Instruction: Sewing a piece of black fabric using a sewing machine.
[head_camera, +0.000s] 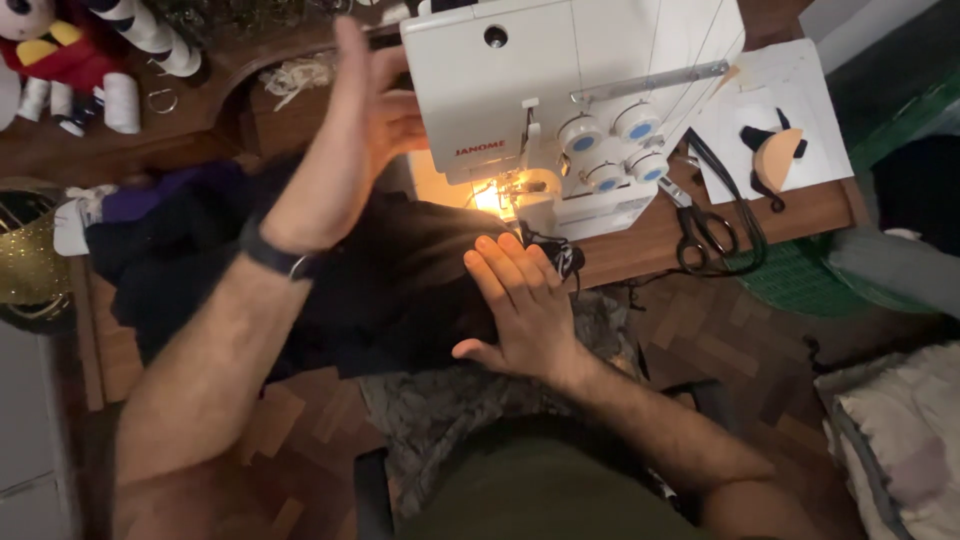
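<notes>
Dark fabric (370, 290) is spread across the front edge of the wooden tabletop (640, 245), its leading edge fed under the lit needle area of the white sewing machine (540, 100). It is pressed flat by the right hand (525, 305), fingers extended and released, nothing gripped. The left hand (360, 130) is raised at the machine's left side, fingers open, holding nothing. Soft, limp and light it looks; hold is best taken flat near the seam edge. Black scissors (705, 235) are seen toward the right edge. No containers with visible contents can be made out.
</notes>
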